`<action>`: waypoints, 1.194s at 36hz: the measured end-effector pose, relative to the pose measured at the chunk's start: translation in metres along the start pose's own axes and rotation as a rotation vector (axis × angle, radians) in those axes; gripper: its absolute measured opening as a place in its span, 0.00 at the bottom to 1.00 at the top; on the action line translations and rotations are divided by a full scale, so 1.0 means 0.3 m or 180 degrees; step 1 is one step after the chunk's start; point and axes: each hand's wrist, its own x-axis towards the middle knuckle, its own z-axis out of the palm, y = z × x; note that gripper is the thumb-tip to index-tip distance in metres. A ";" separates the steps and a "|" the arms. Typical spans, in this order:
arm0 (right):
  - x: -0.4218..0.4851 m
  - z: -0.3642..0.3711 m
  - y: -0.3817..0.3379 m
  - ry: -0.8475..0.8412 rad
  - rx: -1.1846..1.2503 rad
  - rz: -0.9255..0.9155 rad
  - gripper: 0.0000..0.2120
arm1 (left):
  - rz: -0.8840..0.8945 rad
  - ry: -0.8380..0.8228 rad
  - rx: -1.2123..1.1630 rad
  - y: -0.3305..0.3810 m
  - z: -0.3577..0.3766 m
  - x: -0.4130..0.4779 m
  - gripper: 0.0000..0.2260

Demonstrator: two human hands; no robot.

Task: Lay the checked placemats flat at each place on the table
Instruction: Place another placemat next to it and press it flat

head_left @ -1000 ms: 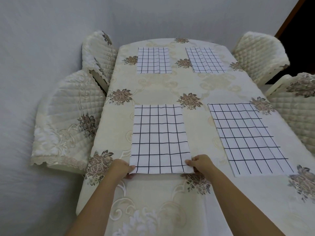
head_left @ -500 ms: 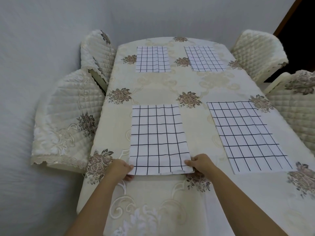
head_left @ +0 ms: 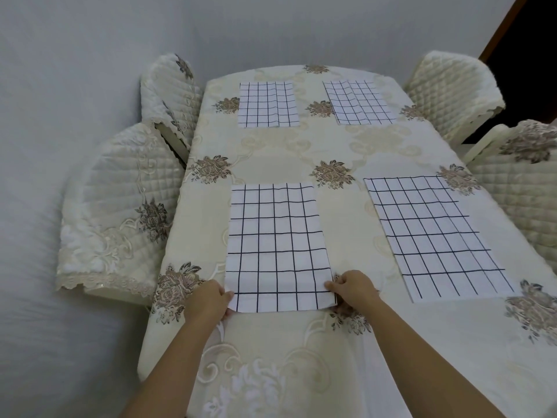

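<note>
Placemats, count: 4, checked, white with dark grid lines, all on the tablecloth (head_left: 271, 158).
Near-left placemat (head_left: 275, 242): at the person's end of the table, flat over most of its area; both near corners are held, and the left one is slightly raised.
Near-right placemat (head_left: 434, 236): flat, untouched, apart from its neighbour.
Far-left placemat (head_left: 267, 104): flat at the far end.
Far-right placemat (head_left: 358, 102): flat beside it, not touching.
Left hand (head_left: 209, 301): fingers curled, pinching the left near corner.
Right hand (head_left: 352, 289): fingers curled, pinching the right near corner.
Chairs, count: 4, with quilted cream covers: near-left chair (head_left: 120, 206), far-left chair (head_left: 170, 92), far-right chair (head_left: 452, 89), near-right chair (head_left: 518, 188), 2 on each long side.
</note>
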 end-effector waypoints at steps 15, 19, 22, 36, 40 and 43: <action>-0.010 0.084 -0.064 0.1180 -0.1658 -0.1604 0.14 | 0.1953 0.0786 0.2406 0.044 0.107 -0.005 0.39; -0.012 0.162 -0.089 0.1278 -0.1643 -0.2087 0.19 | 0.2024 0.0576 0.2540 0.056 0.128 0.000 0.44; -0.017 0.215 -0.108 0.1144 -0.1622 -0.2291 0.25 | 0.2081 0.0468 0.2634 0.047 0.136 0.015 0.45; 0.003 0.298 -0.117 0.0603 -0.1773 -0.2122 0.25 | 0.1783 0.0081 0.2425 0.168 0.153 0.013 0.26; 0.017 0.304 -0.115 0.0680 -0.1508 -0.2131 0.34 | 0.1741 0.0076 0.2034 0.173 0.197 0.037 0.26; 0.030 0.284 -0.117 0.0688 -0.1539 -0.2115 0.25 | 0.1909 0.0380 0.1772 0.137 0.217 0.063 0.22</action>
